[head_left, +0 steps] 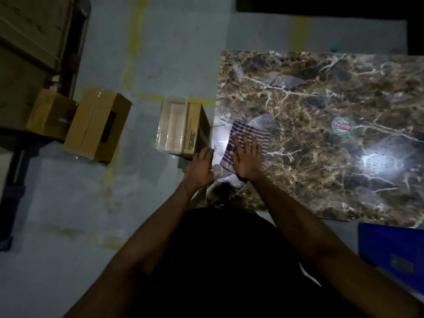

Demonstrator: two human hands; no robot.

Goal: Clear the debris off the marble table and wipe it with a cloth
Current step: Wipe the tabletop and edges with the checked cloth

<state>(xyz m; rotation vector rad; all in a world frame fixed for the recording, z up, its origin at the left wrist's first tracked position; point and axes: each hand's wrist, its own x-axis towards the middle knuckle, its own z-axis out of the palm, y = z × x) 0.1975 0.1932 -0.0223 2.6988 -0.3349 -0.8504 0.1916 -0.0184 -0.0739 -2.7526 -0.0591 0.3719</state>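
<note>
The brown marble table (321, 92) with white veins fills the right of the head view. A striped purple-and-white cloth (259, 134) lies flat near the table's left edge. My right hand (246, 159) presses on the cloth with straight, spread fingers. My left hand (202, 168) rests at the table's left edge beside the cloth, its fingers curled over the rim. A round green-and-white lid or sticker with a red label (342, 129) lies on the marble to the right of the cloth.
A white-lined open box (172, 125) on a cardboard box stands on the floor just left of the table. Two more cardboard boxes (96, 125) sit further left by wooden furniture (32, 42). A blue object (390, 249) lies at the lower right.
</note>
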